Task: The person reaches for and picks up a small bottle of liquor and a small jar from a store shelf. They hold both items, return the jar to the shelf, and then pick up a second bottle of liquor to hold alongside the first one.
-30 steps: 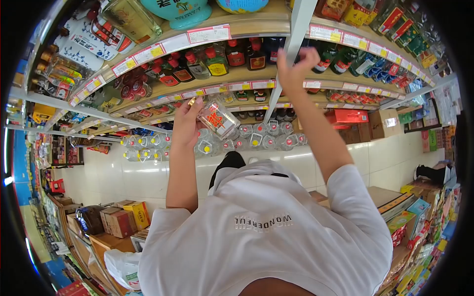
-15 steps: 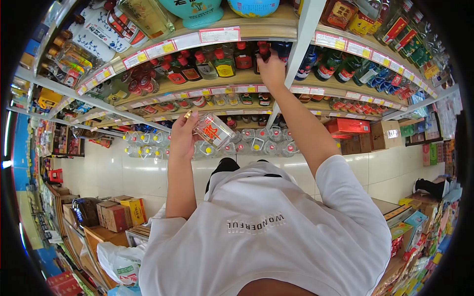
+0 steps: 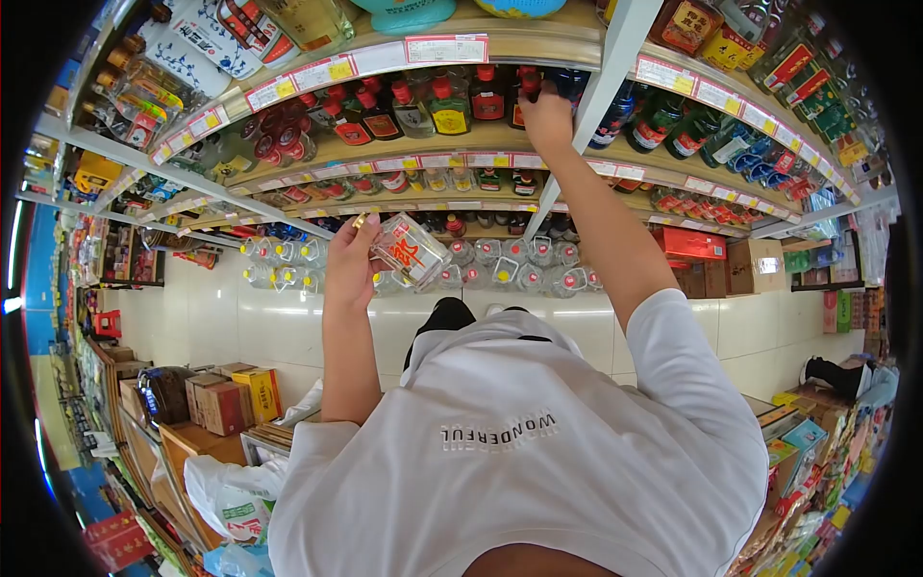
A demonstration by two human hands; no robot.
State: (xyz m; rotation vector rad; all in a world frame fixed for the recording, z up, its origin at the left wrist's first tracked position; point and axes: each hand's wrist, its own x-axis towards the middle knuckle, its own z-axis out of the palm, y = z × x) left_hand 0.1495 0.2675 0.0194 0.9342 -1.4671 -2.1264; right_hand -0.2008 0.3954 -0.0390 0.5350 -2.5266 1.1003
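Note:
In my left hand (image 3: 352, 258) I hold a clear glass bottle (image 3: 411, 252) with a gold cap and large red characters; it is tilted, and the fingers close around its neck end. My right hand (image 3: 550, 123) reaches up into a shelf, its fingers closed at the top of a dark red-capped bottle (image 3: 519, 115). That bottle still stands in the row, partly hidden by the fingers. Beside it on the left are another red-capped bottle (image 3: 487, 100) and a yellow-labelled bottle (image 3: 449, 115). Blue bottles (image 3: 567, 85) stand just right of the hand.
A white shelf upright (image 3: 615, 58) rises right of my right hand. Price tags line the shelf edge (image 3: 447, 48). Large clear jugs (image 3: 505, 274) stand on the floor beneath the shelves. Cardboard boxes (image 3: 223, 415) and a white plastic bag (image 3: 226, 490) are at the lower left.
The view has shifted a little, so the shelves appear farther up and to the right. My right hand stays at the red-capped bottle, and my left hand keeps the glass bottle, turned slightly.

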